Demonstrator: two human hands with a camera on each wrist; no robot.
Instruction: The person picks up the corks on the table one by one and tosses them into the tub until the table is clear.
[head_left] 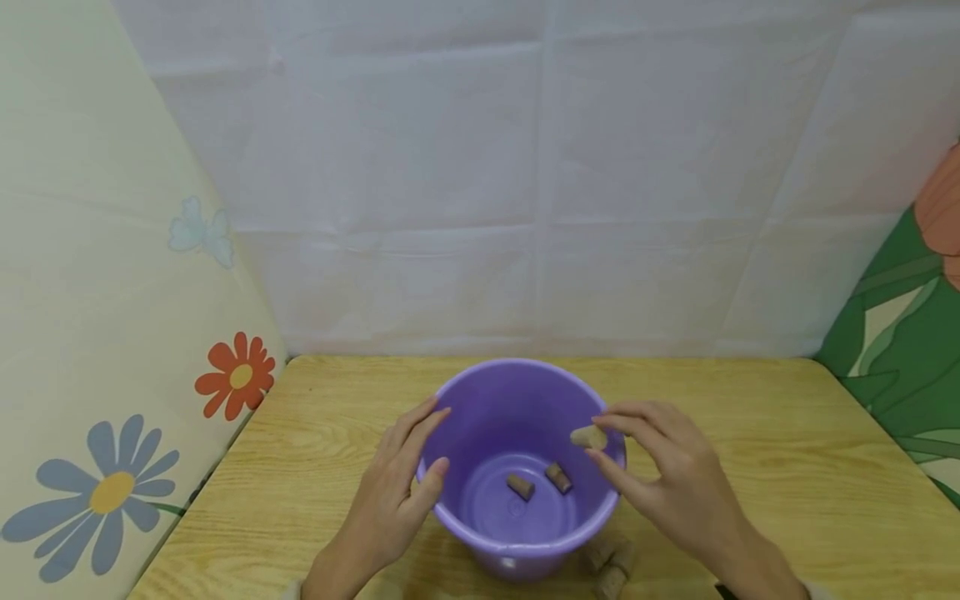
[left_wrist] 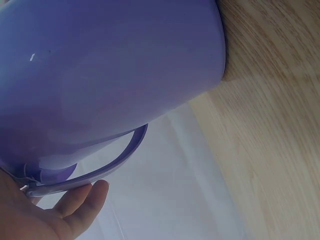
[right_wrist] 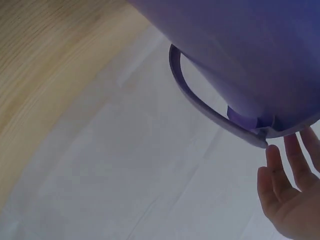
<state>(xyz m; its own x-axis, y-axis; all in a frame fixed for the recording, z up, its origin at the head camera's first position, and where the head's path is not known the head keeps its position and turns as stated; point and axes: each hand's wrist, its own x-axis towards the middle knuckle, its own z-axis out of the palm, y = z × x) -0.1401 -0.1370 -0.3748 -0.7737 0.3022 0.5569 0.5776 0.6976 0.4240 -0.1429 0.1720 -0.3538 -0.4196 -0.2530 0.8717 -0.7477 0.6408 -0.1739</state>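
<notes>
A purple bucket (head_left: 517, 548) stands upright on the table. My left hand (head_left: 390, 483) holds its left rim. In the left wrist view, fingers (left_wrist: 92, 202) of that hand lie against the curved bucket handle (left_wrist: 115, 162). My right hand (head_left: 675, 475) pinches a tapered tan cork stopper (head_left: 588, 437) between thumb and fingertips, just over the right inner side of the bucket. Two more cork stoppers, one left (head_left: 521, 487) and one right (head_left: 558, 477), lie on the bucket floor. The right wrist view shows the right hand (right_wrist: 295, 190) near the rim, with the cork hidden.
Several cork stoppers (head_left: 613, 567) lie on the wooden table (head_left: 750, 467) by the bucket's near right side, partly covered by it. A white cloth (head_left: 420, 167) hangs behind the table. Flower-printed panels stand at left (head_left: 75, 292) and right (head_left: 915, 350).
</notes>
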